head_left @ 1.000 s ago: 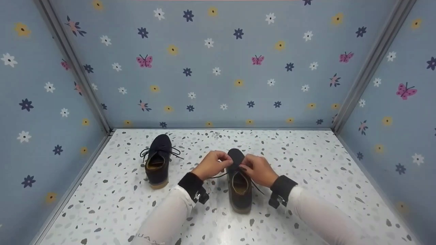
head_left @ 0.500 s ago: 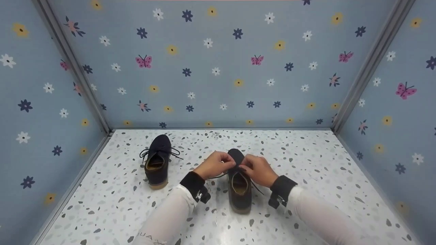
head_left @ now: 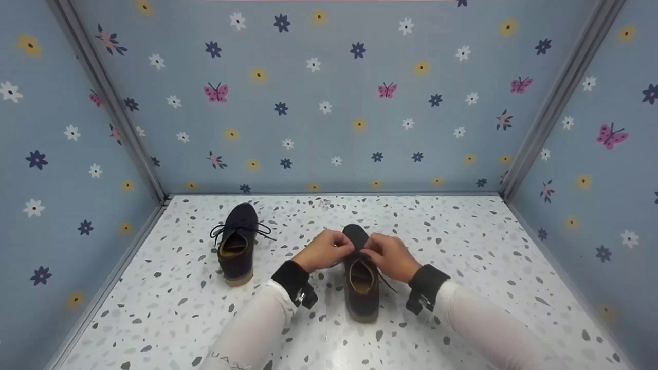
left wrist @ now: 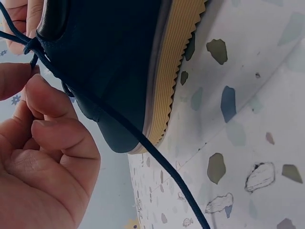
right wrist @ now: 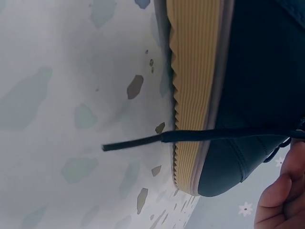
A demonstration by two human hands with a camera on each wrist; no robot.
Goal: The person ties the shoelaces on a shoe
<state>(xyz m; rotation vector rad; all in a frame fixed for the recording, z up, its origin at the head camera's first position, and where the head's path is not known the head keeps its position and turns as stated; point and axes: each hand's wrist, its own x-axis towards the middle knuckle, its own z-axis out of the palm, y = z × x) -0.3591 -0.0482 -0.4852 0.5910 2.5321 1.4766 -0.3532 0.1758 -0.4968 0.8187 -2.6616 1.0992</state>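
A dark blue lace-up shoe (head_left: pixel 362 306) with a ribbed tan sole stands on the floor, toe pointing away from me. My left hand (head_left: pixel 325 250) pinches its dark shoelace (left wrist: pixel 128 125) just beside the knot, between thumb and forefinger. From the knot, one lace end trails down the shoe's left side. On the other side my right hand (head_left: pixel 391 257) has its curled fingers and thumb on the lacing, close to the left fingertips. A loose lace end (right wrist: pixel 138 141) sticks out past the sole there. The right fingertips are partly cut off in the right wrist view.
The matching shoe (head_left: pixel 239 264) stands to the left, its laces tied in a bow. Speckled white floor (head_left: pixel 437 329) lies under both. Blue flowered panels (head_left: pixel 329 103) with grey metal edging close in the back and both sides.
My left hand has shifted slightly right, nearer the right hand, with the lace in its fingers. The right hand and both shoes stay almost where they were.
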